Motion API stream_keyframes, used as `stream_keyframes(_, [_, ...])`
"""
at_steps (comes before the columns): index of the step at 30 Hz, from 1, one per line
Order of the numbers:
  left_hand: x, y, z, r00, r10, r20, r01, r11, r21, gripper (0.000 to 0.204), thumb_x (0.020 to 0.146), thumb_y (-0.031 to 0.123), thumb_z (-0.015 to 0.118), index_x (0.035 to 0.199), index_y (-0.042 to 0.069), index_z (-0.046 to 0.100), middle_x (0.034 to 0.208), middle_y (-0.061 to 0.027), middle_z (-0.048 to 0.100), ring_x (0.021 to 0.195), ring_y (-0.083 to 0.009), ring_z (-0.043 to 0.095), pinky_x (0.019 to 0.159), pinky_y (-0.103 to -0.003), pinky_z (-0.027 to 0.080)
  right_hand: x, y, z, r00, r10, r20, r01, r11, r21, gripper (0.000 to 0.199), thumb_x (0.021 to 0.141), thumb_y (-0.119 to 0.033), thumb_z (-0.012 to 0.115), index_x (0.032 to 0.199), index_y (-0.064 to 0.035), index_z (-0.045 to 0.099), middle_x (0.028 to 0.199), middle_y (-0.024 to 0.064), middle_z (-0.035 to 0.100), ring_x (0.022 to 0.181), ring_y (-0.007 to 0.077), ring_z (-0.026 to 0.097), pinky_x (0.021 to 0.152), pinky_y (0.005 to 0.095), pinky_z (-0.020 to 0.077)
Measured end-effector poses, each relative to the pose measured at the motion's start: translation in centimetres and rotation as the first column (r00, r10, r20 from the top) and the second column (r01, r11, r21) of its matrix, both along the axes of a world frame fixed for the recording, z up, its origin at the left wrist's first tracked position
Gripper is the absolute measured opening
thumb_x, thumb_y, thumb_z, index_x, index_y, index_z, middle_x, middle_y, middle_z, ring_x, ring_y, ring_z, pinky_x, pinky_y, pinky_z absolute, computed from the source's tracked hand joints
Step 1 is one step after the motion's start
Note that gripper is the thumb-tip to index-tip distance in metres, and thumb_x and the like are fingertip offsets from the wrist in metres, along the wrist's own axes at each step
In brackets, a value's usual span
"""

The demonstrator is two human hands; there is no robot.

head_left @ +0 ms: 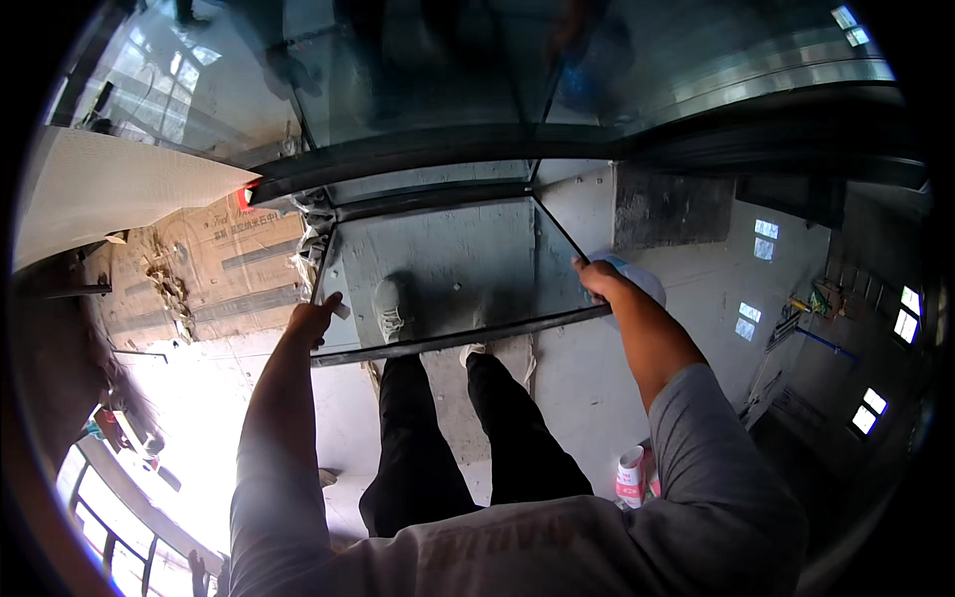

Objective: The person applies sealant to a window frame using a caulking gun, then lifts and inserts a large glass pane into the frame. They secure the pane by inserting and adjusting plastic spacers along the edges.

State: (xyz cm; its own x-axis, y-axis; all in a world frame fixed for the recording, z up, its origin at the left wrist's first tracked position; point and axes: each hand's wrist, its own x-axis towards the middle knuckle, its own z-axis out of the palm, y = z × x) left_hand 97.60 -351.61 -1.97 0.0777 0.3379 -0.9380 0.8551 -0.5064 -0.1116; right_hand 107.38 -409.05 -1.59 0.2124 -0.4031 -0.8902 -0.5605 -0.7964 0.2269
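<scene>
A dark-framed glass panel spans the space in front of my legs, and my shoes show through its glass. My left hand is closed around the panel's left edge near the closest corner. On the opposite edge, my right hand grips the frame with bent fingers. Both arms reach forward, held apart by the panel's width. Its far side lies close to a large dark-framed glass pane across the top of the view, which carries dim reflections. Whether the two touch, I cannot tell.
Flattened cardboard covers floor at the left, with torn paper along it. A dark rectangular patch lies to the right. Near my right side stands a red-and-white cylindrical container. A curved railing borders the bright lower left.
</scene>
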Motion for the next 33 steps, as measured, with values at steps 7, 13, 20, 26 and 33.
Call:
stream_keyframes(7, [-9.3,-0.3,8.7,1.000,0.003,-0.030,-0.004,1.000,-0.026,0.081,0.088,0.078,0.063,0.095,-0.002,0.075,0.072,-0.0175,0.068,0.060,-0.0288,0.069,0.056,-0.043,0.057,-5.9,-1.9,8.0,0.979,0.196,-0.049,-0.191,0.978,0.080,0.087,0.105,-0.068,0.037,0.079,0.0092,0.068,0.066,0.0218,0.066,0.058,0.0339,0.067,0.062,0.0489,0.0536])
stream_keyframes(13, [-19.9,-1.0,24.1,0.990,0.134,-0.047,-0.130,0.989,0.075,0.083,0.083,0.076,0.071,0.086,-0.007,0.072,0.073,-0.0161,0.071,0.062,-0.0263,0.071,0.058,-0.040,0.058,-11.4,-0.8,17.3,0.985,0.144,-0.097,-0.133,0.986,0.105,0.083,0.102,-0.071,0.043,0.085,0.0062,0.067,0.070,0.0192,0.069,0.056,0.0308,0.065,0.055,0.0464,0.0505])
stream_keyframes(20, [-33.7,0.5,49.9,0.909,0.415,0.051,-0.409,0.858,0.311,0.069,0.074,0.067,0.084,0.074,0.000,0.069,0.070,-0.0130,0.070,0.063,-0.0242,0.069,0.063,-0.038,0.058,-15.4,10.1,26.1,0.955,0.296,-0.033,-0.266,0.899,0.348,0.077,0.100,-0.071,0.050,0.080,0.0026,0.064,0.064,0.0155,0.064,0.049,0.0278,0.062,0.049,0.0435,0.0482])
stream_keyframes(26, [-50.9,-2.5,67.1,0.822,0.451,0.349,-0.560,0.520,0.646,0.096,0.078,0.070,0.081,0.117,-0.015,0.061,0.124,-0.0363,0.066,0.117,-0.0469,0.066,0.098,-0.048,0.054,-18.1,26.4,34.9,0.948,0.200,0.246,-0.317,0.626,0.712,0.061,0.100,-0.060,0.061,0.078,-0.0030,0.060,0.062,0.0076,0.061,0.046,0.0203,0.060,0.043,0.0374,0.0462])
stream_keyframes(33, [-68.9,-4.2,69.3,-0.186,0.186,0.965,-0.982,-0.005,-0.188,0.038,0.081,0.030,0.087,0.098,0.011,0.059,0.074,-0.0045,0.055,0.058,-0.0185,0.058,0.050,-0.033,0.048,-18.7,45.5,45.0,0.983,-0.016,0.185,-0.185,0.025,0.982,0.050,0.099,-0.053,0.069,0.078,-0.0102,0.054,0.058,0.0056,0.056,0.049,0.0178,0.059,0.048,0.0365,0.0485])
